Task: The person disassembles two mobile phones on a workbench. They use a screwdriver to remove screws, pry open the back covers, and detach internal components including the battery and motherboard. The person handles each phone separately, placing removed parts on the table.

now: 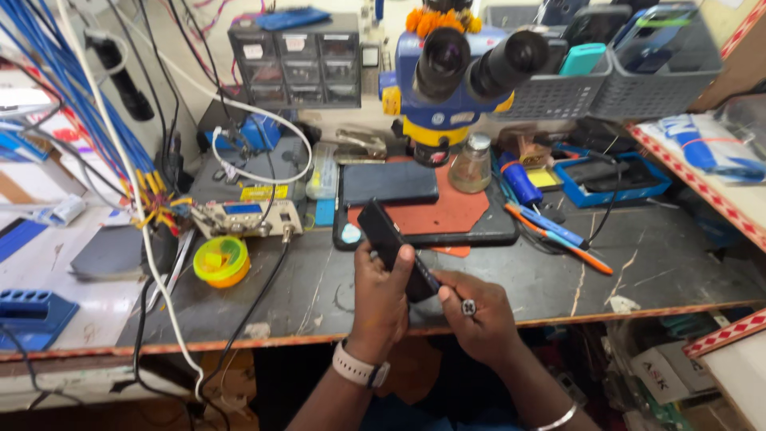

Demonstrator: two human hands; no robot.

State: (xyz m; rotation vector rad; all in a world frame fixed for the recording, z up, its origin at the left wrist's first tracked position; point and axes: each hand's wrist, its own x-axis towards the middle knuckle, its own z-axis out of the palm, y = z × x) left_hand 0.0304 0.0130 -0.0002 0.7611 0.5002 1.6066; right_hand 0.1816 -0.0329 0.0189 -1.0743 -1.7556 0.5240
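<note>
Left hand (381,291) fingers curl shut round a dark phone (391,243), tilted above the workbench (654,263) front edge; right hand (475,311) pinches its lower end, fingertips closed; slab looks light, rigid, slick, probably fragile glass; long side edges seem the safest hold.

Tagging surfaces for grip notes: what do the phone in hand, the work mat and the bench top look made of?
Phone: dark slab, glossy back, probably glass or plastic; held in the left hand, right hand at its lower end.
Work mat: matte black with an orange-red sheet, looks like rubber or silicone.
Bench top: dark, dull, scratched pale; likely painted or laminated board, red edge strip.
</note>
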